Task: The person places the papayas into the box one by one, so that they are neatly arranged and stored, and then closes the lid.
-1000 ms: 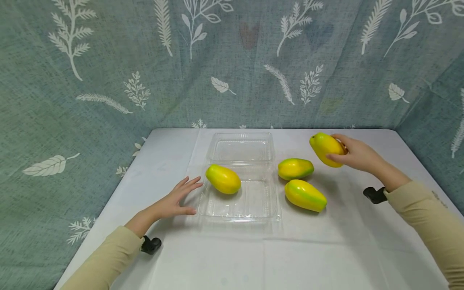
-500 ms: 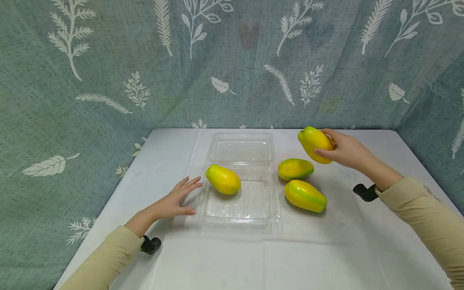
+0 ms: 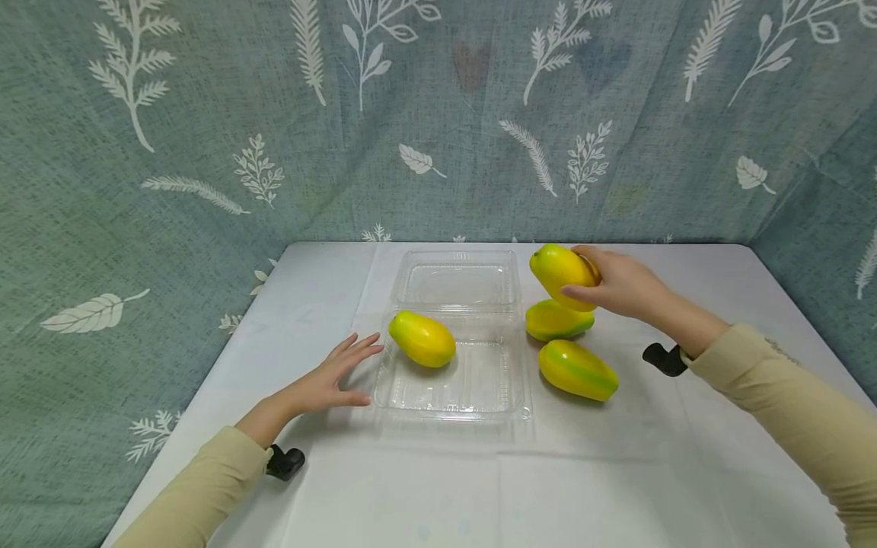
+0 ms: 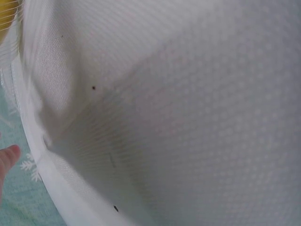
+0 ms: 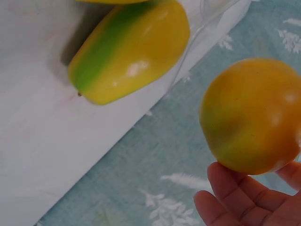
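Right of centre in the head view, the right hand grips one yellow fruit, its long axis slanting from upper left to lower right, with the clear container lower left, beside the spread-fingered left hand.

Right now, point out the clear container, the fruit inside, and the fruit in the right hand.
Clear container (image 3: 479, 380), head view: bare floor, nearer half.
Fruit inside (image 3: 422, 339), head view: middle of its side.
Held fruit (image 3: 559, 271), head view: its visible side.

The place is booth-like, leaf-print cloth hanging behind and beside a white-covered table.
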A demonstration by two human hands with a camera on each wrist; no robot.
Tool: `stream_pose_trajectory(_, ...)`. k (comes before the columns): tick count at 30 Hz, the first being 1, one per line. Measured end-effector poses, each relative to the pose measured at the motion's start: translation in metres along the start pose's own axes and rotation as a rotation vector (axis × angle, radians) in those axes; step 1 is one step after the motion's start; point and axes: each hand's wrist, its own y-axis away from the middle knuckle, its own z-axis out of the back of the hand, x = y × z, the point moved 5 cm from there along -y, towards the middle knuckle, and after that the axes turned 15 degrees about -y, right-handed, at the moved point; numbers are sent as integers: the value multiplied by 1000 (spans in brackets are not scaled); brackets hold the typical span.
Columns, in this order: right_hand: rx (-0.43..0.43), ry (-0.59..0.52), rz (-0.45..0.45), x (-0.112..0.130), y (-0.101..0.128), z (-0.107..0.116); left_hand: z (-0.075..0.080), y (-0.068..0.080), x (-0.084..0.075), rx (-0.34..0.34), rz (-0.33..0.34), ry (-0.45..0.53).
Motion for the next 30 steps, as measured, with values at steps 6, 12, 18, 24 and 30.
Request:
stream_pose_trajectory(6, 17, -9, 29, 10, -6, -11, 1, 0, 0, 5, -2, 5)
stream_pose_trajectory(12, 63, -16, 51, 20, -12, -25, 1, 0, 0, 4, -3, 11)
stream_pose_trajectory(18, 114, -34, 53, 29, -17, -39, 2, 0, 0, 0, -4, 17)
stream_pose_trajectory(24, 145, -37, 83, 38, -19, -57, 1, 0, 1, 6, 3, 9)
stream_pose_trajectory(30, 162, -62, 88, 41, -21, -74, 0, -1, 1, 13, 3, 10)
